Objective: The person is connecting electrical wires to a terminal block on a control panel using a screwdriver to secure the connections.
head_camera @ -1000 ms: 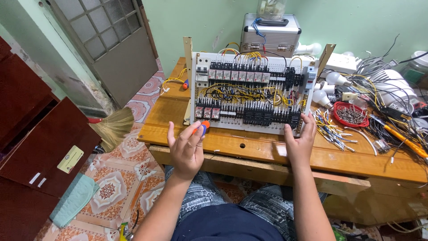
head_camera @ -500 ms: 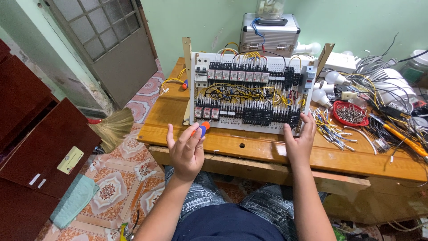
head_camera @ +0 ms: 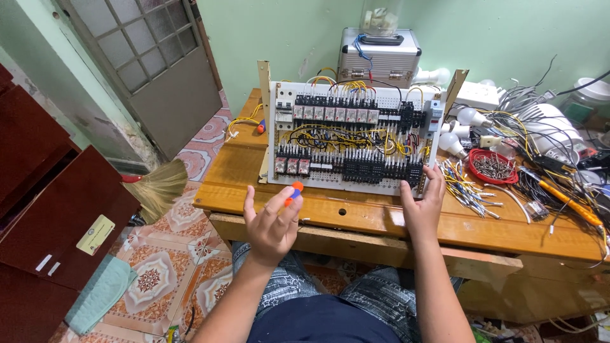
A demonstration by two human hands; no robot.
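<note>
The left hand [head_camera: 272, 221] hovers at lower centre of the frame, fingers loosely spread, pinching a small orange-and-blue screwdriver [head_camera: 293, 191] between thumb and fingertips, just in front of the white control panel [head_camera: 352, 136]. That panel stands tilted on the wooden table [head_camera: 356, 213] at centre, packed with black relays and yellow wiring. The right hand [head_camera: 422, 206] is open, fingertips touching the panel's lower right corner. A red bowl of screws [head_camera: 494, 166] sits to the right, a silver case [head_camera: 379, 57] behind the panel.
</note>
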